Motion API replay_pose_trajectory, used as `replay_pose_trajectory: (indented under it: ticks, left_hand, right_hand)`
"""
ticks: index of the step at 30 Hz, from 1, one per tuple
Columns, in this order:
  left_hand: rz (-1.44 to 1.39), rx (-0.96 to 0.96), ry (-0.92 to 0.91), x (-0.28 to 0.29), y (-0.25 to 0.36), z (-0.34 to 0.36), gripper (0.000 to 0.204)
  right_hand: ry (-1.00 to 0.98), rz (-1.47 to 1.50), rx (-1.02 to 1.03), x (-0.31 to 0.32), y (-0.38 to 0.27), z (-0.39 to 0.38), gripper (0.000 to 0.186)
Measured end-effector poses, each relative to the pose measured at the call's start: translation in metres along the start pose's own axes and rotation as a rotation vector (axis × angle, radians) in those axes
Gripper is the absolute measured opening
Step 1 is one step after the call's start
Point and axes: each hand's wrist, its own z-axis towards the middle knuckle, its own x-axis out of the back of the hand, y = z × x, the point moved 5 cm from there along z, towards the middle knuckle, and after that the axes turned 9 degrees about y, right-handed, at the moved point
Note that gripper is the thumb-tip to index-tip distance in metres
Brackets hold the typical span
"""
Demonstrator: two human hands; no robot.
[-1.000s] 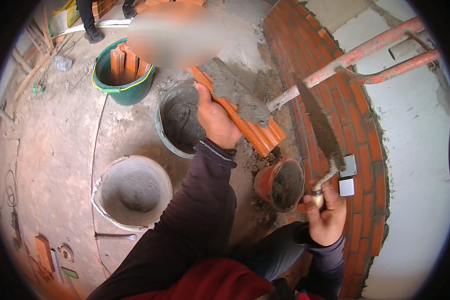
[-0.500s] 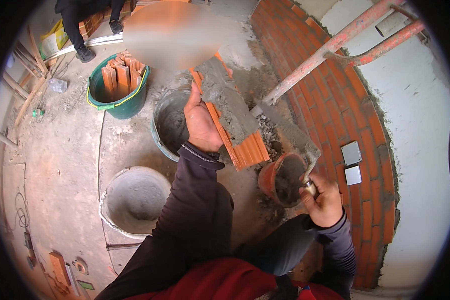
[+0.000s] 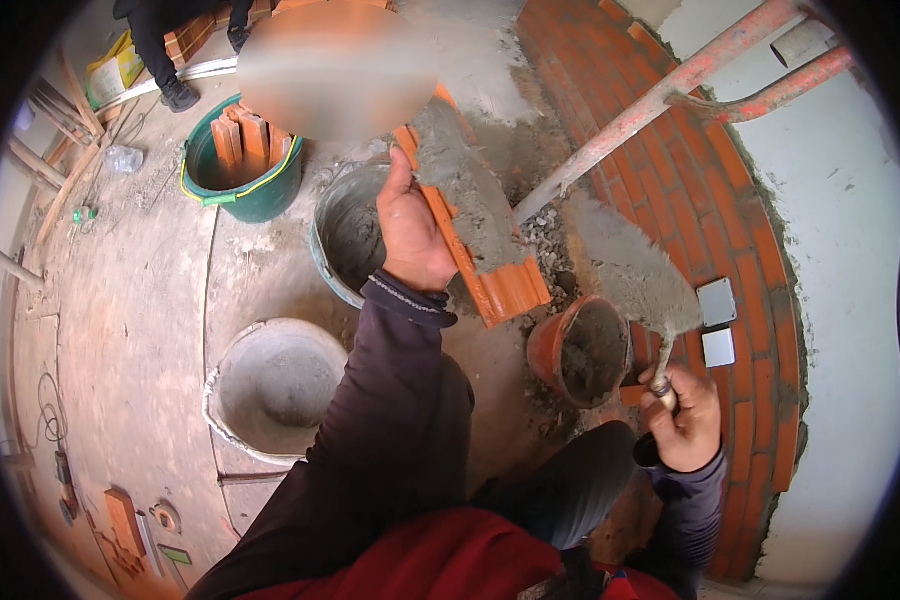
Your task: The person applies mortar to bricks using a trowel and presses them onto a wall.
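Observation:
My left hand [image 3: 412, 232] is wrapped round the edge of a ridged orange brick tile [image 3: 518, 288], holding it up and tilted. Grey mortar [image 3: 467, 205] coats most of its upper face, leaving the near ridged end bare. In my right hand [image 3: 685, 418] is the wooden handle of a trowel [image 3: 642, 265], its blade smeared with mortar and apart from the tile. Below, between the two hands, stands a small orange bucket [image 3: 548, 352] with mortar inside. A larger tub [image 3: 320, 245] of mortar sits behind my left hand, partly hidden by it.
A whitish bucket [image 3: 210, 405] stands at left; a green bucket [image 3: 295, 185] of brick tiles is beyond it. A red-stained metal pole [image 3: 660, 105] slants before the brick-clad wall [image 3: 745, 300], which has two white wall boxes [image 3: 718, 348]. Another person's leg [image 3: 153, 50] shows at far left.
The trowel has moved right, away from the tile, and its blade has swung round to point up and left. My left hand still holds the tile, slightly shifted right.

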Motion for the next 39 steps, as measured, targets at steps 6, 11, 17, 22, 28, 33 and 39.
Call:
replay_pose_trajectory:
  ticks: [6,11,17,22,28,33,39]
  left_hand:
    - [0.052,-0.091,0.062,0.001,-0.005,0.002,0.056]
    - [0.096,-0.171,0.066,0.004,0.005,0.005,0.056]
    - [-0.011,-0.161,0.231,0.012,0.006,0.006,0.053]
    - [-0.250,-0.132,0.122,0.004,-0.020,0.010,0.058]
    - [-0.370,-0.083,0.191,-0.013,-0.032,-0.007,0.055]
    - [-0.137,-0.232,0.492,-0.023,-0.029,-0.026,0.053]
    - [-0.163,-0.226,0.436,-0.022,-0.019,-0.028,0.053]
  right_hand:
    - [-0.251,-0.084,0.108,-0.006,-0.024,0.026,0.021]
    - [-0.343,-0.299,0.096,-0.003,-0.027,0.035,0.019]
    - [-0.156,0.177,-0.051,0.024,0.003,0.033,0.033]
    - [-0.035,-0.328,0.095,-0.011,0.075,0.111,0.017]
    - [-0.163,-0.645,0.555,-0.193,0.071,0.199,0.023]
    - [-0.185,-0.868,0.574,-0.294,0.050,0.230,0.023]
    - [-0.232,-0.956,0.674,-0.362,0.033,0.213,0.018]
